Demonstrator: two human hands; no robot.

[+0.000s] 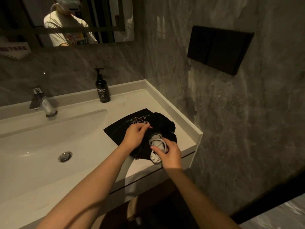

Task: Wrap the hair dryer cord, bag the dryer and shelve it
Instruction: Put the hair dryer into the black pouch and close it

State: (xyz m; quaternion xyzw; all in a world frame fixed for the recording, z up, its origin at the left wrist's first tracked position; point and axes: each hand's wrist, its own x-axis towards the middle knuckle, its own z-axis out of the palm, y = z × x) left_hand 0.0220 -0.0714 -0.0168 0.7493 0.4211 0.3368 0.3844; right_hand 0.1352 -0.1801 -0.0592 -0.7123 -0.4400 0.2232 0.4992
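While the black bag (pixel 132 128) lies flat on the white desk (pixel 165 103), the grey hair dryer (pixel 158 142) sticks part way into its open end. Its front part is hidden inside the bag, and only the back part shows.

The left hand (pixel 135 138) rests on top of the bag. Its fingers (pixel 142 128) are curled and pinch the black cloth at the bag's opening, just beside the dryer. The right hand (pixel 168 156) is near the front edge of the desk. Its fingers (pixel 156 148) are closed around the dryer and the grey cord (pixel 153 142), which is looped around the dryer's body. A white plug (pixel 154 158) pokes out just under the right hand, touching the desk.

Both hands are close together, with the dryer between them. Gold writing on the bag shows just past the left fingers.

Far to the left of the hands is the sink (pixel 41 146) with its round drain (pixel 65 156). A shiny tap (pixel 42 103) stands behind the sink. A dark soap bottle (pixel 102 90) with a pump stands at the back of the desk, well apart from the hands. A mirror (pixel 66 22) hangs on the grey wall above. A dark flat panel (pixel 217 48) is on the wall to the right.
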